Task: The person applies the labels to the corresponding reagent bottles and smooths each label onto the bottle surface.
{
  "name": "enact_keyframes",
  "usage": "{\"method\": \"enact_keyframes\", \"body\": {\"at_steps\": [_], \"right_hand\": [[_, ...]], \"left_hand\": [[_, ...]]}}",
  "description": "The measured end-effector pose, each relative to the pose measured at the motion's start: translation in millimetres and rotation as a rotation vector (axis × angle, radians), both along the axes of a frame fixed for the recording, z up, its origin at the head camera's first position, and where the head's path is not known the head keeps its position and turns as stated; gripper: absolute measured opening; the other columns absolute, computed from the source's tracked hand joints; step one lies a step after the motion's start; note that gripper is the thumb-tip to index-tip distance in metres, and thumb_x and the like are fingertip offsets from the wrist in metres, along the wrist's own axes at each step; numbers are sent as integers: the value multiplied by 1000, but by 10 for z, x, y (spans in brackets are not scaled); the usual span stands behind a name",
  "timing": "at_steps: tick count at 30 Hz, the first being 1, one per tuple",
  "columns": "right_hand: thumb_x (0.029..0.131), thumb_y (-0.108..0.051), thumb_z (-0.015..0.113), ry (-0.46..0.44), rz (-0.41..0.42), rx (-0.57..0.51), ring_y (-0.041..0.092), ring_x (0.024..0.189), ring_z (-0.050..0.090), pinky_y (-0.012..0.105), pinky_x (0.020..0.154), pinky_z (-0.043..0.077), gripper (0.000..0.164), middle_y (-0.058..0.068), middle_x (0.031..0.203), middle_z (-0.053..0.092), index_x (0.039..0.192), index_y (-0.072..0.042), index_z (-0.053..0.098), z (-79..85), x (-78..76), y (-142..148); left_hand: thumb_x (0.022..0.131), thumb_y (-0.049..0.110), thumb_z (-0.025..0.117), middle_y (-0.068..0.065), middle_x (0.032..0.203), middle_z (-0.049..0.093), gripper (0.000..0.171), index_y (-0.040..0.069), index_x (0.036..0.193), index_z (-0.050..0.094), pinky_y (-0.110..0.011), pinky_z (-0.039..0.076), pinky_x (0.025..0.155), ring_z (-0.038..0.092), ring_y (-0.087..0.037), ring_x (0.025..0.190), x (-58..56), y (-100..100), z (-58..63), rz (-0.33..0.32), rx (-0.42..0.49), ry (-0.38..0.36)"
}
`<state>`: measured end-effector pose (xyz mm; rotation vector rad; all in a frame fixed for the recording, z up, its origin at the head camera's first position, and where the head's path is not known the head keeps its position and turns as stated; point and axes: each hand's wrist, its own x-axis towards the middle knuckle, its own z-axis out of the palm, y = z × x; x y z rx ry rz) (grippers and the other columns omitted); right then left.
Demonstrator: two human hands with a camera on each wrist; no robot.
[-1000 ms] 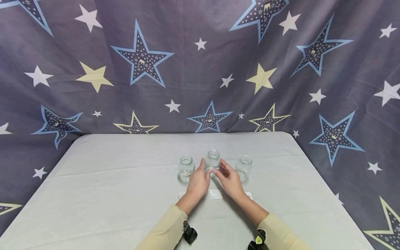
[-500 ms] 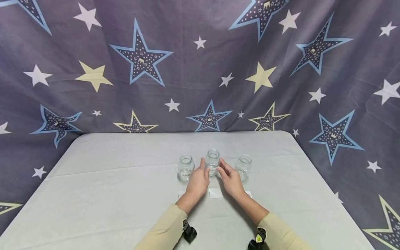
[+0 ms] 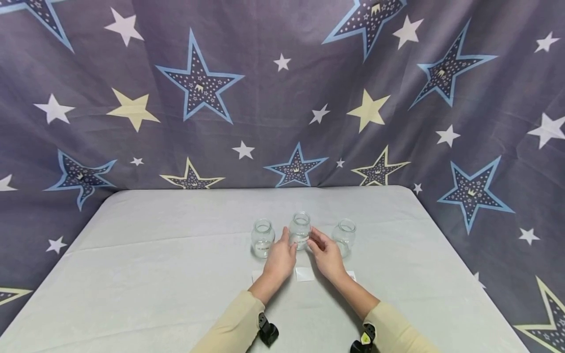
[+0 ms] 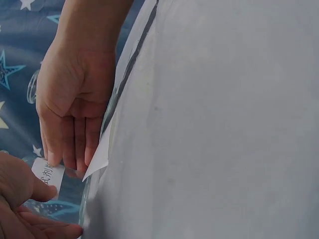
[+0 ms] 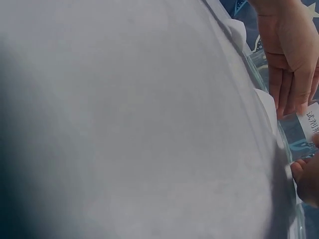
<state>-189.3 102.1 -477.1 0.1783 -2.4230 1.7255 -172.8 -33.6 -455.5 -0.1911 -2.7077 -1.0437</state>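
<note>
A round clear glass jar [image 3: 301, 221] with an open mouth stands upright in the middle. Across its front runs a white label [image 4: 47, 174] with handwritten characters. My left hand [image 3: 279, 259] holds the jar's left side, its thumb pressing one end of the label. Opposite it, my right hand [image 3: 327, 256] has its thumb at the label's other end and its fingers around the jar's right side. Beside my left hand stands a second glass jar [image 3: 263, 235], with small writing low on its front. To the right of my right hand is a third jar [image 3: 345, 233].
A white slip of paper [image 3: 304, 274] lies on the cloth-covered table [image 3: 167, 274] in front of the middle jar. Two more slips, a left one [image 3: 256, 274] and a right one [image 3: 351, 275], are partly hidden by my arms. A star-patterned curtain [image 3: 265, 98] hangs behind.
My right thumb has moved rightward along the jar's front, away from my left thumb, uncovering the label. My left hand has shifted slightly down the jar.
</note>
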Motion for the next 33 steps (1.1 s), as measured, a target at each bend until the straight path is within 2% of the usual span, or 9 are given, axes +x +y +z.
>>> {"method": "enact_keyframes", "body": {"at_steps": [8, 13, 18, 22, 27, 29, 33], "right_hand": [[88, -9, 63, -1, -5, -11, 32, 112, 59, 35, 93, 48, 40, 21, 120, 61, 126, 3, 54, -8, -8, 13], [90, -11, 60, -5, -21, -18, 29, 113, 59, 33, 92, 49, 37, 19, 120, 63, 125, 1, 56, 6, -3, 15], [93, -17, 57, -48, -27, -45, 30, 111, 60, 28, 89, 51, 38, 19, 124, 60, 127, 1, 55, 37, 16, 10], [95, -15, 53, -63, -26, -62, 33, 109, 60, 30, 86, 52, 38, 23, 124, 58, 126, 6, 52, 162, 85, -19], [95, -10, 52, -70, -24, -50, 36, 109, 59, 32, 86, 52, 36, 27, 122, 58, 125, 10, 51, 362, 197, -65], [95, -12, 52, -76, -30, -51, 35, 109, 60, 31, 86, 52, 36, 25, 122, 58, 125, 8, 52, 340, 186, -61], [95, -18, 54, -63, -37, -35, 31, 106, 61, 29, 85, 52, 37, 22, 118, 62, 124, 4, 54, 170, 102, -20]], "left_hand": [[91, 12, 56, -27, 123, 57, 49, -11, 132, 42, -42, 47, 95, 57, -36, 115, -28, 2, 16, 19, 25, -79], [92, 13, 55, -27, 123, 57, 48, -11, 132, 43, -42, 46, 96, 56, -36, 115, -27, 4, 26, 22, 24, -79], [94, 16, 51, -27, 128, 53, 49, -13, 133, 40, -43, 44, 99, 52, -36, 120, -4, -7, 57, 11, 65, -85], [96, 19, 48, -27, 127, 54, 49, -12, 134, 40, -43, 43, 100, 52, -35, 121, 12, -22, 89, 1, 97, -85], [96, 19, 50, -26, 116, 61, 48, -11, 132, 43, -43, 46, 96, 59, -34, 112, 9, -28, 96, 12, 100, -80], [95, 19, 50, -26, 115, 62, 48, -12, 132, 43, -43, 47, 95, 60, -34, 111, 6, -28, 92, 16, 95, -73], [95, 19, 50, -29, 120, 58, 50, -14, 132, 40, -43, 46, 95, 56, -37, 115, 14, -21, 99, 15, 87, -73]]}}
